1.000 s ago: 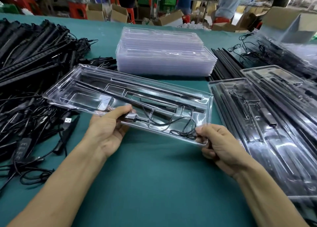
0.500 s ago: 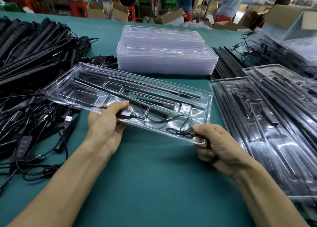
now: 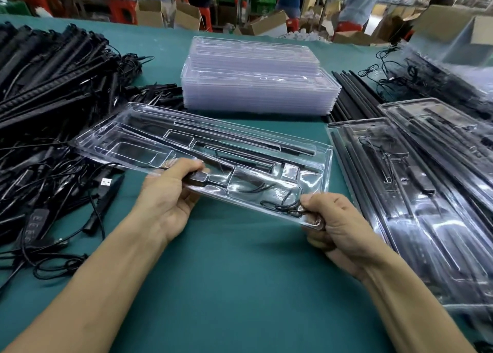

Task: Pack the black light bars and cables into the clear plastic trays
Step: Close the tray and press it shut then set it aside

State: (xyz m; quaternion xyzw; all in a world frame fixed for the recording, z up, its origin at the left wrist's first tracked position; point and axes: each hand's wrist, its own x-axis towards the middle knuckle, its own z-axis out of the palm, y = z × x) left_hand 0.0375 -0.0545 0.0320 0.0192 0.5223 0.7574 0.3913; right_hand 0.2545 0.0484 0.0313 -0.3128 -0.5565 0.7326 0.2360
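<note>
Both hands grip one clear tray (image 3: 240,150) mid-frame, lifted off the green table (image 3: 240,286): left hand (image 3: 165,200) on its near edge, right hand (image 3: 338,224) at its near right corner (black bars and cable already inside). Loose cables (image 3: 53,128) piled left, empty tray stack (image 3: 256,78) behind, packed trays (image 3: 426,192) right.

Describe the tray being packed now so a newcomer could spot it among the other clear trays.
On the green table, find the tall stack of empty trays at the far middle. Just nearer is one clear tray with black bars and a cable. Unlike the filled trays at the right, it is gripped by the left hand and right hand.
</note>
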